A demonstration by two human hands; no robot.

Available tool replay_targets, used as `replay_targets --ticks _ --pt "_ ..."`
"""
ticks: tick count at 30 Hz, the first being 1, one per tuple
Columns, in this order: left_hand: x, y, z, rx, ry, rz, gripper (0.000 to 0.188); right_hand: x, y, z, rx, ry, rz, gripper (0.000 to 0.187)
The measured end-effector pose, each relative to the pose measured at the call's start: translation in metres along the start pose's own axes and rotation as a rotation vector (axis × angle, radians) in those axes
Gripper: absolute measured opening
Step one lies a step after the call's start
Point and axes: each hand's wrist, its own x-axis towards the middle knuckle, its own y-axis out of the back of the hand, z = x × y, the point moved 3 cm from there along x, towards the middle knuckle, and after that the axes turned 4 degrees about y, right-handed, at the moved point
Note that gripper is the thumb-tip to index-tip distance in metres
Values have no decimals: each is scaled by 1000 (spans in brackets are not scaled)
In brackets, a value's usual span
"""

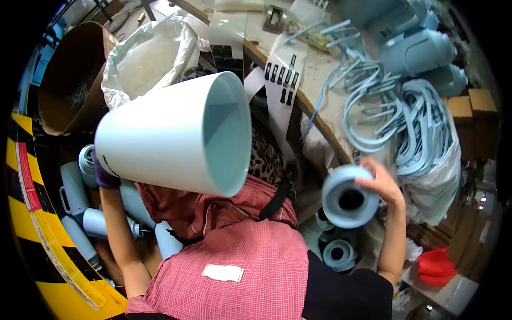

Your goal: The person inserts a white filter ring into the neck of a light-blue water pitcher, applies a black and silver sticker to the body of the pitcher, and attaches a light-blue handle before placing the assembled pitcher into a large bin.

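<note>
One smooth pale-blue tub [160, 144] hides the finger state of the left hand [108, 179]; right fingers [369, 183] clamp a round blue part [337, 211].

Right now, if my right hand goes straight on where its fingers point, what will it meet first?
Your right hand would first meet the pale blue round part, which it appears to touch; the depth beyond is unclear.

Tabletop [332, 104]: we see it pale and spotted.
Striped panel [24, 226]: yellow and black, at our left.
Brown boxes [460, 106]: toward our right.
</note>
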Motion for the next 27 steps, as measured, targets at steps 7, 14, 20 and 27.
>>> replay_targets --ticks 7,14,20,27 --pt "-67 -56 113 93 173 149 44 64 -57 -177 514 752 497 55" --pt "-57 -97 153 -293 268 87 42 48 -146 -214 -244 1591 618 80" --pt "-57 -76 161 167 41 419 47 55 -153 -206 -225 1433 605 73" --pt "-28 37 233 -423 178 886 67 110 -210 -206 653 1150 758 72"
